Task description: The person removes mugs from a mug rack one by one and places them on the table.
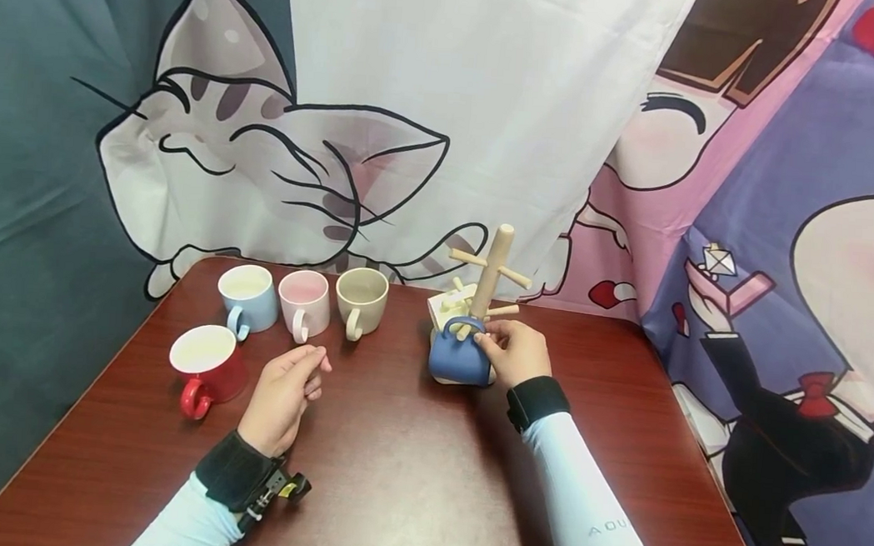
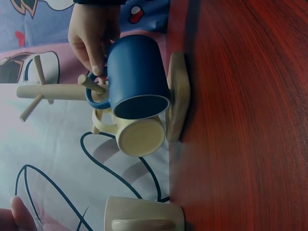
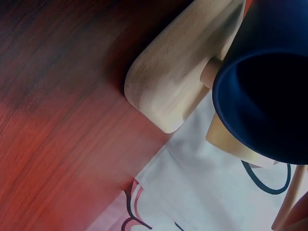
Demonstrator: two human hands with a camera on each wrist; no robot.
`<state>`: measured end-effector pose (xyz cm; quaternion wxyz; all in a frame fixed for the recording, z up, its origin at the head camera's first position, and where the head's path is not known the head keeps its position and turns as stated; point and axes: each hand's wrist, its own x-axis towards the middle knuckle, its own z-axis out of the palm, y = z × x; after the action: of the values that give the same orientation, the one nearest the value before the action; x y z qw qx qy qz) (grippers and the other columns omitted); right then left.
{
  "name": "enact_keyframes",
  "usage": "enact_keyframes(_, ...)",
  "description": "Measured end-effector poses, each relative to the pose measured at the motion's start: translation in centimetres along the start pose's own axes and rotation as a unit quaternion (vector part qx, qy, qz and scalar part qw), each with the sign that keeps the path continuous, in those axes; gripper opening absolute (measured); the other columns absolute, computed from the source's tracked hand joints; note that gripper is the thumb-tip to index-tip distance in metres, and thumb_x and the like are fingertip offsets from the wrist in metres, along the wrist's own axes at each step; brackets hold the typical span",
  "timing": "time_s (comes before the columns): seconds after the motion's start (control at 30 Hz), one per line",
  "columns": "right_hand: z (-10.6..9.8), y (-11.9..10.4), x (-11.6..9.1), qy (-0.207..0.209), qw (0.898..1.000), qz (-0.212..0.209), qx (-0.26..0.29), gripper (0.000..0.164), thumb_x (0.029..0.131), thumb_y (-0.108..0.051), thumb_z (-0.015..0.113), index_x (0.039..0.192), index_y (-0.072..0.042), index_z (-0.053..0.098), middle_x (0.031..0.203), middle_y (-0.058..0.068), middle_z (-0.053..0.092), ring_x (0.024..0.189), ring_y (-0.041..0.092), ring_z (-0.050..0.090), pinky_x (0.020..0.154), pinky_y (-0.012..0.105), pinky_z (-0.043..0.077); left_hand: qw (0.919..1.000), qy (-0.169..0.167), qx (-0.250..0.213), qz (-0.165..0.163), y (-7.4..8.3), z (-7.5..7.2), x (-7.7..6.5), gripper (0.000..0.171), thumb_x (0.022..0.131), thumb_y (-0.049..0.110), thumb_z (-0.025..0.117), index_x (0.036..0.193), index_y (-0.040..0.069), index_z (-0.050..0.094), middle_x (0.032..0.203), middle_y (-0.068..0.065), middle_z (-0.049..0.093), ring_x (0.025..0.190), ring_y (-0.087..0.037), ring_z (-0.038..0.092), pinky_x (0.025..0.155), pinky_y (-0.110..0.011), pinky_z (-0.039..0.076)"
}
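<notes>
My right hand (image 1: 520, 353) pinches the blue mug (image 1: 460, 360) near its handle, beside the wooden mug tree (image 1: 493, 272). In the left wrist view, the handle loops around a peg and the mug lies on its side. A cream mug (image 2: 142, 137) hangs behind it on the tree, its handle around another peg. My left hand (image 1: 282, 397) hovers over the table with fingers loosely curled, holding nothing, nearest the pink mug (image 1: 304, 302) and red mug (image 1: 209, 363). In the right wrist view, the blue mug's dark mouth covers part of the tree.
A light blue mug (image 1: 249, 299) and a beige mug (image 1: 361, 302) stand upright in a row with the pink one. All rest on the reddish-brown table (image 1: 395, 471). A printed cloth (image 1: 479, 75) hangs right behind the table's back edge.
</notes>
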<state>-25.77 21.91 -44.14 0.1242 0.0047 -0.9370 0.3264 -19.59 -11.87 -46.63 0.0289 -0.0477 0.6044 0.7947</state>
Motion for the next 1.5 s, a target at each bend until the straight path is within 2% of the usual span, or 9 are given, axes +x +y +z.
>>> enact_keyframes(0.37,0.5,0.1,-0.4,0.036,0.999,-0.026,-0.012,0.021,0.1,-0.025,0.085,0.112,-0.008,0.085,0.088,0.006,0.075,0.078,0.022,0.066,0.07,0.039,0.052,1.0,0.001,0.006,-0.002,-0.1,-0.4,-0.1,0.03,0.116,0.019,0.056,0.091,0.009,0.07,0.074,-0.006,0.044,0.068,-0.02,0.04,0.065,-0.027,0.038)
enact_keyframes(0.6,0.4,-0.1,-1.3,0.057,0.998,-0.04,-0.007,0.018,0.1,-0.023,0.084,0.112,-0.009,0.085,0.084,0.004,0.068,0.076,0.022,0.061,0.068,0.038,0.047,0.9999,-0.001,0.012,-0.003,-0.1,-0.5,-0.3,0.03,0.116,0.019,0.056,0.092,0.009,0.07,0.073,-0.006,0.043,0.067,-0.02,0.039,0.066,-0.028,0.038)
enact_keyframes(0.77,0.6,-0.4,-2.4,0.079,0.994,-0.073,0.007,0.017,0.099,-0.019,0.085,0.111,-0.007,0.085,0.08,0.002,0.063,0.071,0.02,0.058,0.065,0.036,0.044,0.9999,-0.003,0.01,-0.004,0.1,-0.3,-0.5,0.03,0.116,0.02,0.057,0.092,0.009,0.07,0.073,-0.006,0.043,0.068,-0.02,0.04,0.066,-0.028,0.039)
enact_keyframes(0.97,0.5,-1.1,-4.0,0.081,0.988,-0.127,0.015,0.014,0.096,-0.015,0.087,0.107,-0.008,0.084,0.08,0.001,0.062,0.07,0.018,0.056,0.063,0.035,0.045,0.9996,-0.014,0.021,-0.011,-0.2,0.2,-0.8,0.028,0.115,0.017,0.058,0.092,0.009,0.072,0.073,-0.005,0.042,0.067,-0.019,0.039,0.064,-0.028,0.036)
enact_keyframes(1.1,0.3,-1.7,-5.1,0.076,0.98,-0.185,0.012,0.015,0.093,-0.016,0.09,0.106,-0.011,0.084,0.088,0.0,0.07,0.073,0.016,0.058,0.064,0.035,0.048,0.9985,-0.04,0.038,-0.008,-0.8,1.1,-1.1,0.023,0.114,0.013,0.059,0.105,0.001,0.076,0.075,-0.006,0.042,0.065,-0.018,0.038,0.063,-0.027,0.035)
enact_keyframes(1.27,0.5,-2.9,-6.3,0.065,0.958,-0.278,-0.007,0.017,0.092,-0.019,0.092,0.105,-0.013,0.085,0.096,-0.001,0.076,0.085,0.016,0.063,0.068,0.037,0.053,0.9936,-0.081,0.079,0.0,-1.4,2.3,-1.5,0.028,0.114,0.014,0.06,0.121,-0.008,0.075,0.085,-0.006,0.051,0.067,-0.017,0.039,0.066,-0.027,0.039)
enact_keyframes(1.33,0.6,-3.4,-6.7,0.061,0.95,-0.305,-0.012,0.016,0.091,-0.02,0.092,0.103,-0.015,0.084,0.095,-0.003,0.074,0.087,0.016,0.064,0.069,0.036,0.054,0.9903,-0.092,0.103,0.007,-1.3,2.7,-1.6,0.03,0.114,0.017,0.061,0.124,-0.007,0.075,0.096,-0.008,0.063,0.075,-0.018,0.045,0.069,-0.027,0.04)
enact_keyframes(1.43,0.8,-4.1,-7.1,0.053,0.94,-0.336,-0.022,0.015,0.091,-0.021,0.093,0.102,-0.017,0.083,0.093,-0.005,0.072,0.087,0.016,0.064,0.067,0.035,0.054,0.9828,-0.114,0.143,0.024,-1.0,3.1,-1.5,0.032,0.115,0.022,0.061,0.122,-0.003,0.078,0.118,-0.009,0.074,0.101,-0.021,0.058,0.09,-0.034,0.046)
enact_keyframes(1.5,0.8,-4.5,-7.3,0.043,0.934,-0.353,-0.033,0.015,0.092,-0.022,0.092,0.103,-0.017,0.083,0.092,-0.006,0.07,0.085,0.016,0.063,0.065,0.035,0.054,0.977,-0.128,0.167,0.034,-0.8,3.4,-1.4,0.033,0.114,0.025,0.061,0.117,-0.002,0.08,0.112,-0.009,0.075,0.102,-0.022,0.059,0.091,-0.035,0.044)
